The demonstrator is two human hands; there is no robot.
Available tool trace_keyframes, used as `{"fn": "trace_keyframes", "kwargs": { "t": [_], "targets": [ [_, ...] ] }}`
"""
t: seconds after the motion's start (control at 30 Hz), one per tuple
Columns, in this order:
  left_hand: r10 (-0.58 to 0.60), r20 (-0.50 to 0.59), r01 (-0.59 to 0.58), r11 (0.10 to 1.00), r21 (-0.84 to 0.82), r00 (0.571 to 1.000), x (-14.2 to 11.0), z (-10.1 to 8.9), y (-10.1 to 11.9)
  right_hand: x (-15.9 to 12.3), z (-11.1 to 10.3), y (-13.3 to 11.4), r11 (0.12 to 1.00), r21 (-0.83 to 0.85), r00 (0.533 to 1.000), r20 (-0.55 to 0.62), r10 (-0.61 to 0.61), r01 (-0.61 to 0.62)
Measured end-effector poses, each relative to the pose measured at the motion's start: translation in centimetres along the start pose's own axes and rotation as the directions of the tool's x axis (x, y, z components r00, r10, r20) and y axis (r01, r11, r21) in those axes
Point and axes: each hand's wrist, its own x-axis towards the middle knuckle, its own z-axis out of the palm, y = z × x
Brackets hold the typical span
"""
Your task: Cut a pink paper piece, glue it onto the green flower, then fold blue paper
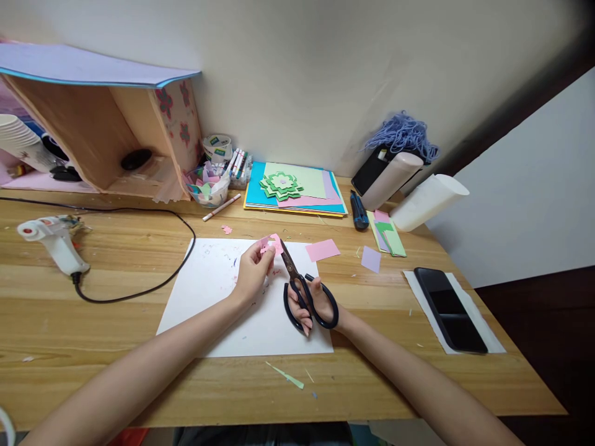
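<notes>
The left hand (pixel 251 275) pinches the pink paper (pixel 277 243) at the white sheet's (pixel 274 337) one o'clock; the right (pixel 323 300) grips the scissors (pixel 291 271), blades beside it. Feed the paper round — short snips, fingertips clear — for smooth curves.

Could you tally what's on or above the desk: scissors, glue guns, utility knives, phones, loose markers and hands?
Scissors: 1
Glue gun: 1
Utility knife: 1
Phone: 1
Loose marker: 1
Hands (left hand, right hand): 2
Total: 7
</notes>
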Motion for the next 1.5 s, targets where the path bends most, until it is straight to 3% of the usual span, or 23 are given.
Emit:
{"fn": "trace_keyframes", "kwargs": {
  "t": [0.63,0.93,1.3,1.5],
  "targets": [
    [-0.005,-0.015,0.005,1.0,0.004,1.0,0.3,-0.2,-0.4,-0.2,0.5,-0.5,0.999,-0.027,1.0,-0.021,0.024,-0.024],
    [0.027,0.101,-0.024,0.999,-0.023,0.995,0.0,0.0,-0.1,-0.3,1.1,-0.5,0.997,-0.07,0.994,-0.104,-0.029,0.022],
    [0.028,0.153,-0.022,0.999,-0.046,0.988,0.0,-0.1,-0.2,-0.1,0.0,0.3,0.996,0.035,0.996,0.032,-0.08,0.079],
    [0.016,0.14,-0.004,0.996,-0.086,0.99,0.0,-0.1,-0.2,-0.2,0.3,0.1,0.997,0.035,0.997,0.007,-0.075,0.075]
  ]
}}
